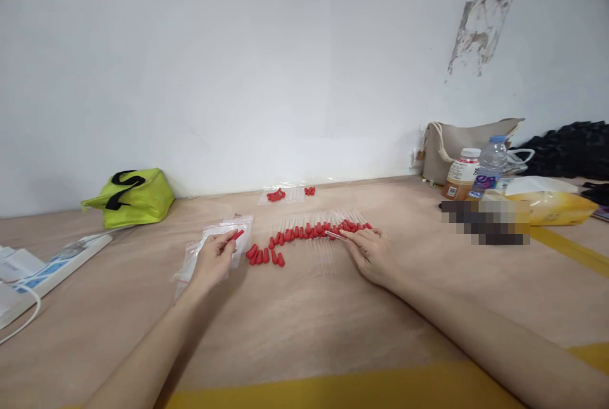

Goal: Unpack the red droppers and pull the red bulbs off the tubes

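My left hand (pixel 216 258) pinches a small red rubber bulb (pixel 236 234) above the clear zip bags (pixel 200 269). In my right hand (pixel 371 253) is a thin clear glass tube (pixel 335 235), its free end pointing left. Between the hands lies a row of glass droppers with red bulbs (pixel 318 229), their thin tubes pointing toward the wall. Several loose red bulbs (pixel 259 257) are left of that row. Several bare clear tubes (pixel 322 257) lie side by side just in front of it.
By the wall, a clear bag (pixel 295 194) holds more red-bulbed pieces. A lime-green bag (pixel 143 196) and a white power strip (pixel 61 269) are at left. On the right stand a beige bag (pixel 440 149), two bottles (pixel 492 158) and a yellow packet (pixel 552 203).
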Action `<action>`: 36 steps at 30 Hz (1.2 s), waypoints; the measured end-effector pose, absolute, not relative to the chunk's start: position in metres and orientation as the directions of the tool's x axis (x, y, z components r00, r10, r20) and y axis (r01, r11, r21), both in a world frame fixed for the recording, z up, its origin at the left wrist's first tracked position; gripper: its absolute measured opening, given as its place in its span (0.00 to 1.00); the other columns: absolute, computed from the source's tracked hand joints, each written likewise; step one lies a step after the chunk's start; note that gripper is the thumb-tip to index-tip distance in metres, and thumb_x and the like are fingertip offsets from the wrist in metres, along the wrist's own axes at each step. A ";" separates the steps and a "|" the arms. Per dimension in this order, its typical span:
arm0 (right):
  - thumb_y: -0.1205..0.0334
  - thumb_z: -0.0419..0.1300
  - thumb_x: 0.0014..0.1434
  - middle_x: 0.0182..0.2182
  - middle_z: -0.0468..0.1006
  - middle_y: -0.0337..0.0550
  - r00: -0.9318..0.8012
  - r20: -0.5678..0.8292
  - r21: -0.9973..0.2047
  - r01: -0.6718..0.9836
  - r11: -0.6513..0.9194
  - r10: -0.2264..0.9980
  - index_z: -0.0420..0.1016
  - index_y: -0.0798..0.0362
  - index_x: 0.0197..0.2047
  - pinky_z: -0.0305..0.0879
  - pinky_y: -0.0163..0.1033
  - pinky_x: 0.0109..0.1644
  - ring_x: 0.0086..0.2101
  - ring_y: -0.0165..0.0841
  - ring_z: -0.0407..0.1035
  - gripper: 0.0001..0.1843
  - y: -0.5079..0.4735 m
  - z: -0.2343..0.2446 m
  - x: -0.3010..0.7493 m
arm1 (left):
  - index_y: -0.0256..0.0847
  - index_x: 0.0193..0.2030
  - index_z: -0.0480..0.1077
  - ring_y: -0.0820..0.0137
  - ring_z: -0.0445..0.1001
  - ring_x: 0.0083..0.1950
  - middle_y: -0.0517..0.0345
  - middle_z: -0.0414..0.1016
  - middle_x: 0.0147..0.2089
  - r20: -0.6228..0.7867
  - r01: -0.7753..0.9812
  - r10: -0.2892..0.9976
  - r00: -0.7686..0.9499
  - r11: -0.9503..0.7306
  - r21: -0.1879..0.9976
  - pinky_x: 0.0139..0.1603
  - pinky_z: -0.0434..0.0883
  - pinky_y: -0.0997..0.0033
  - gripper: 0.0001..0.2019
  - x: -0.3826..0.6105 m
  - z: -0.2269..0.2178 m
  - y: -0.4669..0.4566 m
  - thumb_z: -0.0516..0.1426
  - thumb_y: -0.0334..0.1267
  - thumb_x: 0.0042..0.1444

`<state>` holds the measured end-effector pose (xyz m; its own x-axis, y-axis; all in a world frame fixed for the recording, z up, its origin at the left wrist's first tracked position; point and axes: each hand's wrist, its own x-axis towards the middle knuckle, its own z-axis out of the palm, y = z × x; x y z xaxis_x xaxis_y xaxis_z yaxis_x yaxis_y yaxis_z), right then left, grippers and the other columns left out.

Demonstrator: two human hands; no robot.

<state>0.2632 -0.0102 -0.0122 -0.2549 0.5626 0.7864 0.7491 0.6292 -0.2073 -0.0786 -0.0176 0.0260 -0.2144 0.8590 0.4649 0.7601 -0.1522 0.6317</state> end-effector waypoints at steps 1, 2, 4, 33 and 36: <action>0.62 0.49 0.59 0.32 0.77 0.41 -0.246 0.790 -0.217 0.745 0.631 0.562 0.72 0.49 0.43 0.51 0.40 0.45 0.33 0.30 0.67 0.13 -0.009 -0.010 0.264 | 0.37 0.48 0.68 0.68 0.72 0.34 0.53 0.70 0.37 0.433 0.742 0.872 -0.228 -0.132 0.657 0.35 0.68 0.68 0.21 -0.085 0.026 -0.016 0.49 0.45 0.51; 0.61 0.50 0.59 0.33 0.77 0.40 -0.239 0.794 -0.226 0.737 0.637 0.558 0.73 0.49 0.41 0.50 0.40 0.46 0.33 0.30 0.68 0.12 -0.009 -0.006 0.264 | 0.38 0.48 0.68 0.68 0.72 0.33 0.53 0.71 0.37 0.419 0.734 0.875 -0.242 -0.118 0.669 0.34 0.68 0.69 0.21 -0.088 0.026 -0.014 0.50 0.46 0.50; 0.61 0.52 0.58 0.31 0.78 0.39 -0.238 0.806 -0.229 0.718 0.657 0.542 0.74 0.49 0.35 0.49 0.41 0.48 0.31 0.29 0.68 0.10 -0.008 0.002 0.261 | 0.39 0.46 0.68 0.69 0.71 0.31 0.55 0.72 0.36 0.428 0.747 0.862 -0.272 -0.091 0.658 0.31 0.68 0.70 0.21 -0.088 0.024 -0.012 0.51 0.48 0.48; 0.34 0.56 0.44 0.23 0.73 0.40 -0.543 0.647 -0.022 0.689 0.725 0.535 0.77 0.49 0.33 0.44 0.44 0.43 0.32 0.32 0.60 0.27 -0.005 -0.003 0.222 | 0.43 0.31 0.71 0.67 0.68 0.33 0.59 0.74 0.33 0.619 0.912 0.785 -0.014 -0.244 0.330 0.36 0.65 0.69 0.10 -0.056 0.019 -0.024 0.52 0.45 0.50; 0.32 0.56 0.41 0.23 0.73 0.39 -0.524 0.654 -0.066 0.680 0.731 0.546 0.77 0.49 0.34 0.44 0.43 0.42 0.31 0.32 0.61 0.30 -0.004 0.004 0.224 | 0.42 0.30 0.71 0.68 0.68 0.34 0.59 0.72 0.33 0.673 0.892 0.738 -0.043 -0.275 0.359 0.37 0.65 0.70 0.09 -0.055 0.022 -0.026 0.53 0.43 0.50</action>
